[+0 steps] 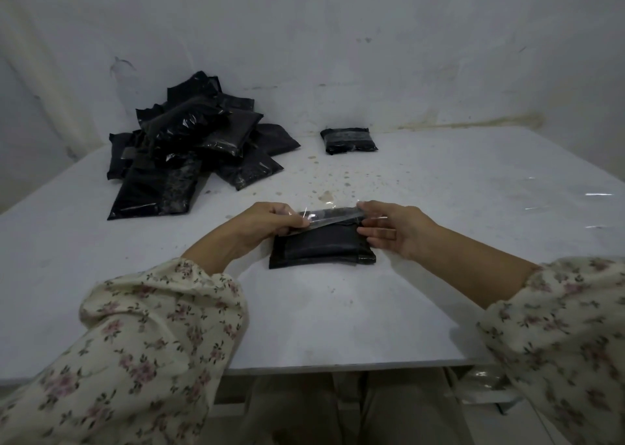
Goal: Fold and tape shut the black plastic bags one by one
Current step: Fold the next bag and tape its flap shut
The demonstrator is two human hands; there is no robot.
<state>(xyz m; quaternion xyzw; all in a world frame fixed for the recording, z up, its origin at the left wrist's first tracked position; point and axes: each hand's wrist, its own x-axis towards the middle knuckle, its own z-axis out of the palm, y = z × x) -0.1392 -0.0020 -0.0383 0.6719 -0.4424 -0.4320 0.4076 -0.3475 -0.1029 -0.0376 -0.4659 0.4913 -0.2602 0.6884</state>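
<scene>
Head view: on the table (456, 214), a pile of black bags (189, 147) is seen beyond the left hand (267, 223). A folded bag (321, 247) is laid between it and the right hand (394, 230); a tape strip (333, 213) is pinched at either end by both.

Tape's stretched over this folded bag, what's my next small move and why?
Probably lower the tape strip onto the folded bag and press it flat: the left hand and right hand pinch its ends taut over the flap.
</scene>
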